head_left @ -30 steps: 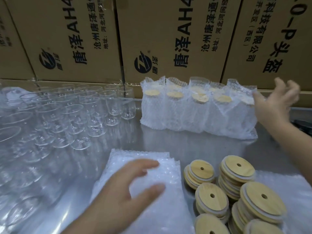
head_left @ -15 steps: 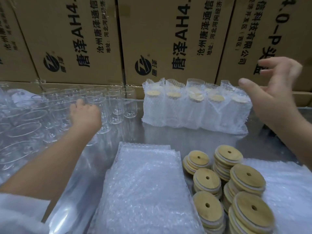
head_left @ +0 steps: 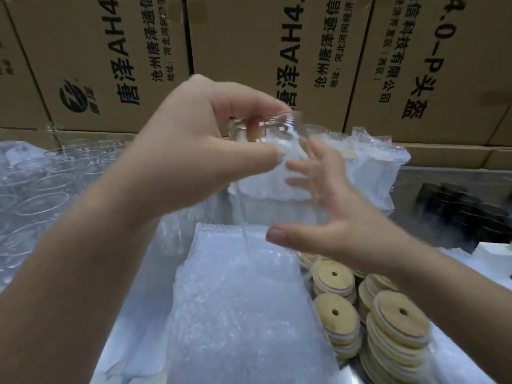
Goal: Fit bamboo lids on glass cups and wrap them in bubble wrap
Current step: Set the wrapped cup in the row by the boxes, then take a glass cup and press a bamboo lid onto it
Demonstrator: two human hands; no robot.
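Observation:
My left hand [head_left: 191, 151] grips a clear glass cup [head_left: 266, 173] by its rim and holds it in the air above the table's middle. My right hand [head_left: 332, 217] is spread wide beside the cup's lower part, fingers straight; whether it touches the glass I cannot tell. Below lies a stack of bubble wrap sheets [head_left: 243, 314]. Stacks of round bamboo lids [head_left: 388, 325] with centre holes stand at the lower right. Bare glass cups [head_left: 36, 195] crowd the left side. Wrapped, lidded cups [head_left: 368, 173] stand in a row behind the hands, partly hidden.
Cardboard boxes [head_left: 249, 51] with printed lettering form a wall along the back. A dark object [head_left: 465, 214] lies at the right edge on the steel table [head_left: 410, 184]. More bubble wrap [head_left: 460, 364] lies under the lids at the right.
My left hand has lifted a glass cup from the group at the left and brought it to the middle. My right hand came down and inward beside the cup.

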